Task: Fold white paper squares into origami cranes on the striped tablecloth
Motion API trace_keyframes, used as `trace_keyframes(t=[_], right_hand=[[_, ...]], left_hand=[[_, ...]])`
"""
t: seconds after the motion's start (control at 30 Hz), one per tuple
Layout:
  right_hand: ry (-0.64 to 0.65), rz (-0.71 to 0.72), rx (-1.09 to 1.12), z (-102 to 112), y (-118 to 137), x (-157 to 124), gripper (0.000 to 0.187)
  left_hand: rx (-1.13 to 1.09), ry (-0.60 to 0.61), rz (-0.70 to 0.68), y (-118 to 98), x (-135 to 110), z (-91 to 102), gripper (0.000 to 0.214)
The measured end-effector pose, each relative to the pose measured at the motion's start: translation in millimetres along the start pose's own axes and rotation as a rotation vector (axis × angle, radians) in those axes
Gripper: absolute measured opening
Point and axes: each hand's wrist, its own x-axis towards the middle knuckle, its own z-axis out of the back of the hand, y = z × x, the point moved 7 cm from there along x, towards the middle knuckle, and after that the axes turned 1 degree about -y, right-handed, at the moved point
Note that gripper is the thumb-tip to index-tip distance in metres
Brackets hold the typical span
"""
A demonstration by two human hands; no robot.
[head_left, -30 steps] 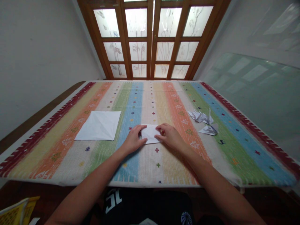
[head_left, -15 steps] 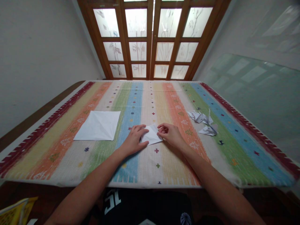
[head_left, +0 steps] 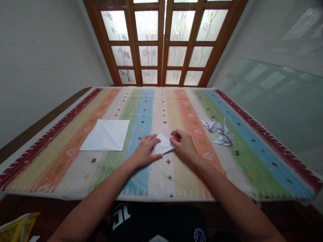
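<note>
A small piece of folded white paper lies on the striped tablecloth in front of me. My left hand grips its left side, the fingers over the far edge and the thumb along the near one. At the paper's right corner, my right hand pinches with thumb and forefinger, its other fingers curled in. The right side looks slightly raised. Part of the paper is hidden under the left fingers.
To the left lies a larger white paper sheet with crease lines. Several crumpled-looking folded paper shapes rest on the right. The tablecloth runs to the table's near edge. A yellow bag-like item is at the lower left. Wooden doors stand beyond.
The small paper has turned slightly and its right side has lifted a little. My right hand has shifted slightly, while the left thumb has slid a bit to the right.
</note>
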Motion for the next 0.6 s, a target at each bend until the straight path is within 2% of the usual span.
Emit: trace_keyframes(t=[0.17,0.43,0.53,0.6], right_hand=[[0.001,-0.109,0.114,-0.8,-9.3,0.2,0.015],[0.17,-0.249,0.266,-10.8,-22.8,-3.1,0.039],[0.151,-0.254,0.243,-9.5,-24.1,-2.9,0.031],[0.114,-0.204,0.195,-6.5,-20.9,-1.7,0.021]], left_hand=[[0.032,0.009,0.0,0.1,1.4,-1.7,0.059],[0.046,-0.007,0.007,2.7,1.1,-2.5,0.065],[0.044,-0.004,0.001,0.3,0.9,-0.9,0.065],[0.04,-0.003,-0.006,-2.7,0.8,0.6,0.064]])
